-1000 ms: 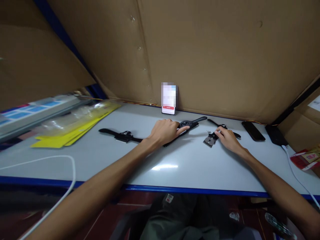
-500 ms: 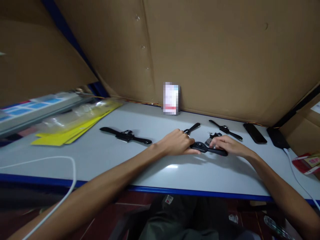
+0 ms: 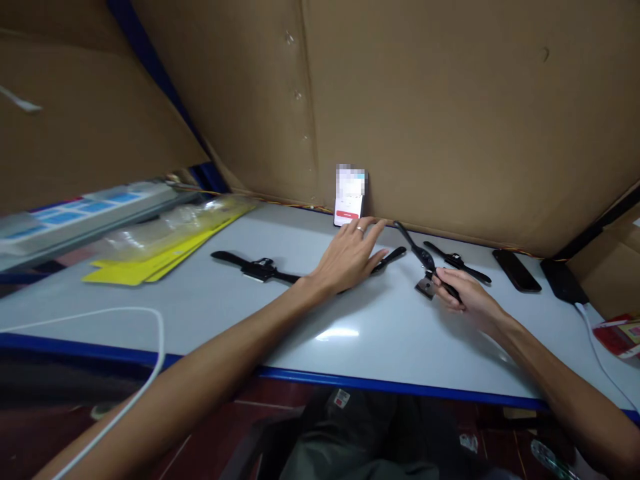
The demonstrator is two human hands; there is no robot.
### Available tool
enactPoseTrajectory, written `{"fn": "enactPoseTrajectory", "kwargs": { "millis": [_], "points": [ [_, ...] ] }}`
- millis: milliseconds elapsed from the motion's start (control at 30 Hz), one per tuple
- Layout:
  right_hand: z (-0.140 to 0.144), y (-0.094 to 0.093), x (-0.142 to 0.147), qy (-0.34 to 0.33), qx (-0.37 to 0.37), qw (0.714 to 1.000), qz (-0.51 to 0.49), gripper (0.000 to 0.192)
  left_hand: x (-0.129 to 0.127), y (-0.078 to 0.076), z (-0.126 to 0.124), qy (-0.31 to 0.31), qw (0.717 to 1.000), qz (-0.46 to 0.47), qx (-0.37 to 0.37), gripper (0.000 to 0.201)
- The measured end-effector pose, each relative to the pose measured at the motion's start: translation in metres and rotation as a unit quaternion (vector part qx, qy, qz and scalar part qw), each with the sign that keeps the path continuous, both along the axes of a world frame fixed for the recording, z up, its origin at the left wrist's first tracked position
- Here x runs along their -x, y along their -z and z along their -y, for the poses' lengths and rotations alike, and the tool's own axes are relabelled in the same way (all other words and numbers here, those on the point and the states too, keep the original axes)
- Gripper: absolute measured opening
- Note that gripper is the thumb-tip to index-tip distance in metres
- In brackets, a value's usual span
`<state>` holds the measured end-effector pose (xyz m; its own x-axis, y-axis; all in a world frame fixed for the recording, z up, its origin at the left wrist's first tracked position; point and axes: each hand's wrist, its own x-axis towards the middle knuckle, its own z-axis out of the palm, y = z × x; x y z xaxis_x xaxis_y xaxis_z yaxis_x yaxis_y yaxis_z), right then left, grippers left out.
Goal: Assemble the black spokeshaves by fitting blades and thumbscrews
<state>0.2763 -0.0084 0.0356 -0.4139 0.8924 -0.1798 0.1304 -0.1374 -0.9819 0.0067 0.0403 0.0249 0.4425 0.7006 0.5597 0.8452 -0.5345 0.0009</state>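
My right hand (image 3: pixel 463 295) grips a black smartwatch (image 3: pixel 421 253) by its strap, and the other strap points up and away. A small grey plate (image 3: pixel 425 287) lies just left of that hand. With its fingers spread, my left hand (image 3: pixel 349 255) hovers over another black watch (image 3: pixel 389 258) lying on the grey table (image 3: pixel 390 340); it holds nothing. A ring sits on one finger. A third black watch (image 3: pixel 257 268) lies flat to the left, and a fourth watch (image 3: pixel 457 261) lies behind my right hand.
A phone (image 3: pixel 350 195) leans upright against the cardboard back wall. Two dark phones (image 3: pixel 517 270) lie at the right, one on a white cable (image 3: pixel 603 357). Yellow sheets in clear plastic (image 3: pixel 165 241) lie at the left. Another white cable (image 3: pixel 130 373) loops off the front left edge.
My right hand has lifted one watch off the table and tilted it upward. My left hand let go of it and moved back toward the wall, fingers spread.
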Motion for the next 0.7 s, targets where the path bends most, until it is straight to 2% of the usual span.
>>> {"fn": "enactPoseTrajectory", "kwargs": {
  "millis": [67, 133, 200, 400, 533, 700],
  "points": [
    [0.003, 0.002, 0.004, 0.03, 0.011, 0.999, -0.035, 0.04, 0.001, -0.001, 0.0, -0.037, 0.997, -0.024, 0.068, 0.044],
    [0.006, 0.005, 0.007, 0.038, 0.021, 0.997, -0.063, 0.039, -0.001, 0.001, 0.001, -0.044, 0.986, -0.064, 0.147, 0.041],
    [0.009, 0.007, 0.01, 0.045, 0.029, 0.995, -0.08, 0.038, -0.005, 0.005, 0.003, -0.037, 0.976, -0.089, 0.194, 0.04],
    [0.018, 0.018, 0.02, 0.056, 0.081, 0.994, -0.04, 0.046, -0.015, 0.014, 0.005, -0.042, 0.97, -0.098, 0.22, 0.033],
    [0.023, 0.02, 0.026, 0.005, 0.103, 0.995, -0.004, 0.044, -0.019, 0.014, 0.004, -0.059, 0.969, -0.083, 0.226, 0.034],
    [0.022, 0.018, 0.03, -0.085, 0.114, 0.99, 0.006, 0.03, -0.019, 0.018, 0.002, -0.061, 0.971, -0.054, 0.226, 0.036]
  ]
}}
